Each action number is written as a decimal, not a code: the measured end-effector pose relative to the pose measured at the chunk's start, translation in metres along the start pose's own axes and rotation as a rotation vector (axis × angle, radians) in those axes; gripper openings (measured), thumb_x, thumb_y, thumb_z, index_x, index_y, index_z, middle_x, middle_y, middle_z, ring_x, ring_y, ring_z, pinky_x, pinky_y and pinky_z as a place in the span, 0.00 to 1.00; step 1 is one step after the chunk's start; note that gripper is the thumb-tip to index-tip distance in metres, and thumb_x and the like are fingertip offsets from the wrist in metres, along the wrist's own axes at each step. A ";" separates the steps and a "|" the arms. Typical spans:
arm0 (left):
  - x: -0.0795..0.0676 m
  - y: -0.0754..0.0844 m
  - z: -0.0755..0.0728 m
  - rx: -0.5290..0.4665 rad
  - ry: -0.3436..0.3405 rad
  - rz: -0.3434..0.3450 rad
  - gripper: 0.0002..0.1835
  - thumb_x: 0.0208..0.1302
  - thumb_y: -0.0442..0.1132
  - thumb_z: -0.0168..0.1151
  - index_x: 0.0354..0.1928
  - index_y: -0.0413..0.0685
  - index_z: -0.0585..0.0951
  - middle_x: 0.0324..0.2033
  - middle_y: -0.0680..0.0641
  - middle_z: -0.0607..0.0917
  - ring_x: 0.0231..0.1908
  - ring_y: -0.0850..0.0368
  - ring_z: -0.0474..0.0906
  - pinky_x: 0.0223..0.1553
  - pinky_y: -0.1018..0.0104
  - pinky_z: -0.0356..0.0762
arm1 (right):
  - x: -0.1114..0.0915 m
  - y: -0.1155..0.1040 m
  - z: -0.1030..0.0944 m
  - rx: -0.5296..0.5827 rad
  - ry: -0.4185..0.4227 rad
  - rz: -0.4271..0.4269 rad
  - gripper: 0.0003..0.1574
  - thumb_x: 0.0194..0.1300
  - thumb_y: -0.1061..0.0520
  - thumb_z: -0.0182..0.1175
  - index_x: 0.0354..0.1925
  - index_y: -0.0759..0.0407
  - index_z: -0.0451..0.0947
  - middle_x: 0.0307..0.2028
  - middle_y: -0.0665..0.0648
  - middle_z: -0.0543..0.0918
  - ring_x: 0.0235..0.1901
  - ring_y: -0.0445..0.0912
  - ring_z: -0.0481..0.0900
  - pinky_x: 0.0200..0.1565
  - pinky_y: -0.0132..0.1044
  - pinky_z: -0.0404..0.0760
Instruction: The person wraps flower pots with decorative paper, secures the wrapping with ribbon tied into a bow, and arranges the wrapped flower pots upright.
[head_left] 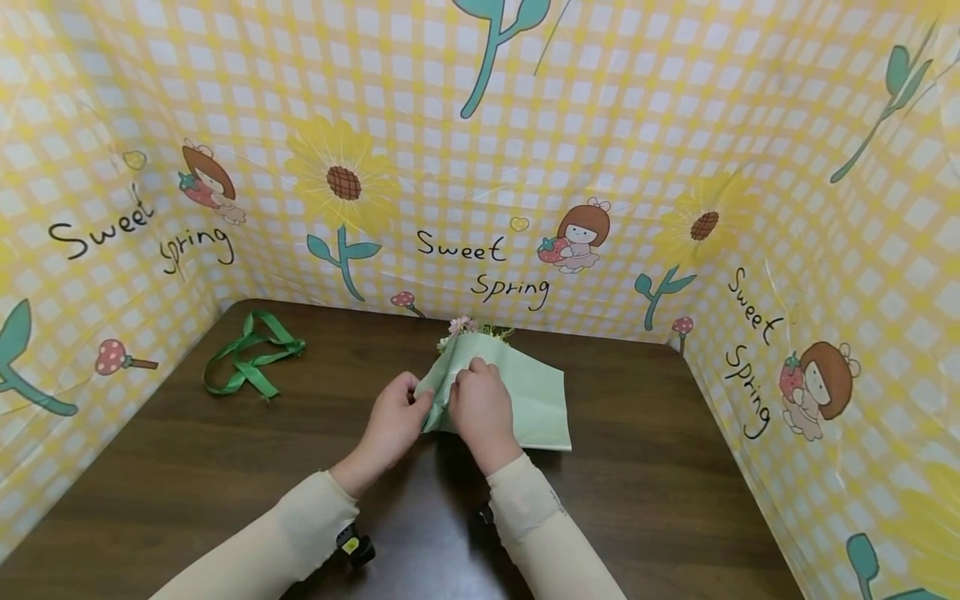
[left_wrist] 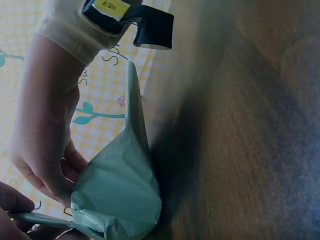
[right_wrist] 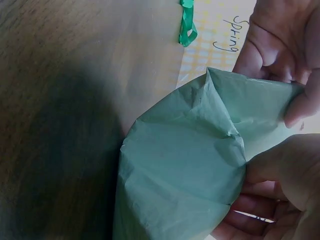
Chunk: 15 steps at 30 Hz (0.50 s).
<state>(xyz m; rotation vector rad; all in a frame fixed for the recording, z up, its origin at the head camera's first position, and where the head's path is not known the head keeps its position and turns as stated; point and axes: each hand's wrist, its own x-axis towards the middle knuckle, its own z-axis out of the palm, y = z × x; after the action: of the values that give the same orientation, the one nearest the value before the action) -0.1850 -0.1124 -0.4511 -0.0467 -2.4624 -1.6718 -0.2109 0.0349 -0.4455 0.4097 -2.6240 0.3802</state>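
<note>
A sheet of pale green wrapping paper [head_left: 536,404] is folded around a small bunch of flowers [head_left: 461,325]. Pink blossoms and green sprigs peek out at its far end; their stems are hidden. My left hand [head_left: 396,414] pinches the paper's left edge between thumb and fingers. Close beside it, my right hand [head_left: 482,407] grips the paper near the middle with curled fingers. In the right wrist view, the wrapping paper [right_wrist: 175,155] bulges in a creased, rounded fold, with both hands along one side. The left wrist view shows the right hand [left_wrist: 50,145] against the paper's edge.
A loose green ribbon [head_left: 251,379] lies in loops at the table's back left. The dark wooden table [head_left: 637,500] is enclosed on three sides by a yellow checked cloth [head_left: 465,167]. A black wrist camera [head_left: 356,547] is strapped under the left sleeve.
</note>
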 end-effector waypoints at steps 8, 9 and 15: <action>-0.004 0.005 0.006 0.162 -0.007 0.142 0.07 0.71 0.37 0.63 0.33 0.48 0.76 0.23 0.50 0.76 0.22 0.56 0.70 0.24 0.65 0.70 | -0.001 0.004 0.001 0.020 0.010 0.014 0.07 0.66 0.57 0.68 0.31 0.58 0.88 0.32 0.52 0.77 0.35 0.52 0.77 0.38 0.40 0.83; -0.004 0.006 0.008 0.173 -0.011 0.156 0.07 0.71 0.37 0.63 0.34 0.48 0.76 0.23 0.50 0.76 0.21 0.57 0.70 0.23 0.65 0.69 | -0.001 0.004 0.002 0.026 0.012 0.017 0.07 0.66 0.57 0.68 0.32 0.58 0.88 0.32 0.52 0.77 0.35 0.52 0.77 0.38 0.40 0.83; -0.008 0.008 0.013 0.226 -0.035 0.179 0.06 0.74 0.38 0.60 0.36 0.49 0.75 0.23 0.51 0.77 0.18 0.58 0.68 0.20 0.66 0.68 | -0.002 0.008 0.003 0.102 -0.003 0.027 0.07 0.67 0.57 0.67 0.32 0.56 0.89 0.32 0.52 0.78 0.34 0.50 0.75 0.37 0.40 0.81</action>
<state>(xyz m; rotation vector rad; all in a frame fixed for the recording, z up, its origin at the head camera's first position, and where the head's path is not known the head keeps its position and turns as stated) -0.1780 -0.0966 -0.4501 -0.2619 -2.5697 -1.3256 -0.2130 0.0413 -0.4504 0.4088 -2.6231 0.5240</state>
